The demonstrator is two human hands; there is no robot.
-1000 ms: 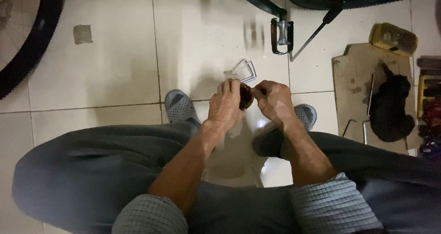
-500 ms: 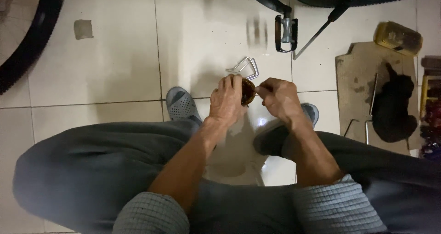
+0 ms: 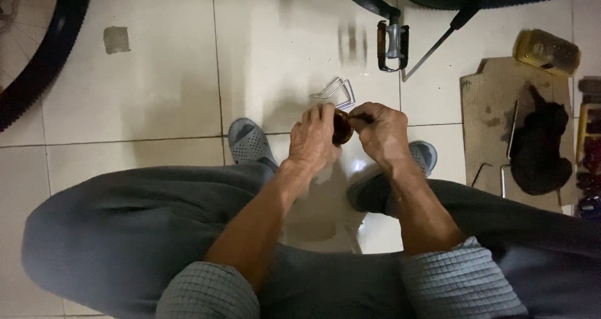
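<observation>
Left hand [image 3: 312, 138] and right hand [image 3: 380, 130] both closed round small brown round part [image 3: 342, 127], gripped between fingertips above floor tiles [image 3: 156, 93], steadied from both sides. Wire clip [image 3: 337, 92] at 12 o'clock; pedal [image 3: 392, 41] at 1 o'clock.

Both hands drifted slightly up-frame; right hand [image 3: 382, 131] fingers now pinch closer over the small brown part [image 3: 342, 126].

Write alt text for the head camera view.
A seated person's left hand and right hand hold a small dark round part between them above a tiled floor, with a bicycle pedal and wire bracket ahead.
</observation>
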